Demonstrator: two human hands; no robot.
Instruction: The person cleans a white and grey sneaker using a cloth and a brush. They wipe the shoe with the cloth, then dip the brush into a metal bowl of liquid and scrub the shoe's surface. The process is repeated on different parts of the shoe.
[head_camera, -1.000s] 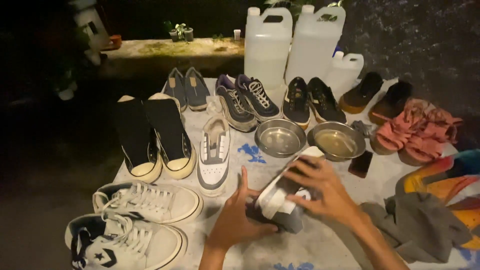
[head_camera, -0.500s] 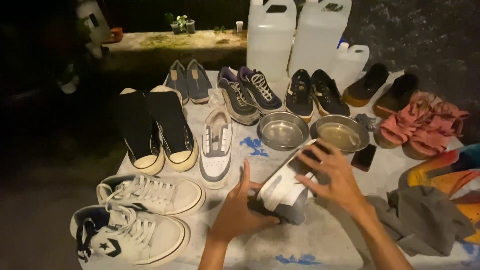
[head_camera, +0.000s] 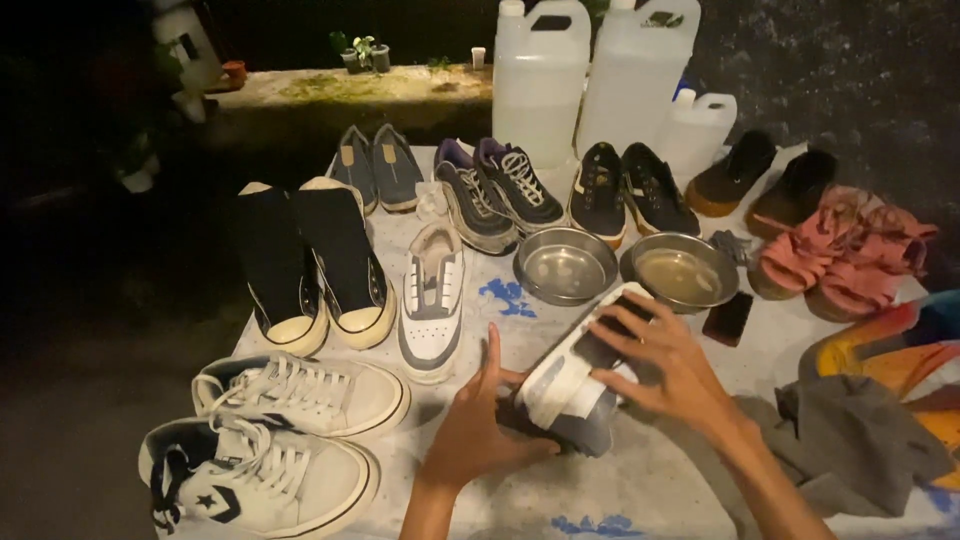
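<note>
My left hand (head_camera: 478, 430) grips the heel end of a white and grey sneaker (head_camera: 570, 388) lying on its side on the pale cloth. My right hand (head_camera: 662, 368) rests over the shoe's upper side with fingers spread across it. The matching white and grey sneaker (head_camera: 432, 300) stands just left of the hands. Two metal bowls sit right behind the held shoe, the left bowl (head_camera: 565, 265) empty-looking and the right bowl (head_camera: 683, 272) holding cloudy liquid.
White lace-up sneakers (head_camera: 280, 430) lie at the front left, black high-tops (head_camera: 310, 262) behind them. More dark shoe pairs (head_camera: 490, 185) line the back, before three plastic jugs (head_camera: 590, 80). Pink sandals (head_camera: 850, 255), a dark phone (head_camera: 728, 318) and a grey cloth (head_camera: 850, 445) lie right.
Both hands have stayed on the sneaker, turning it slightly. The view has shifted a little, with the shoes sitting higher and nearer in the picture.
</note>
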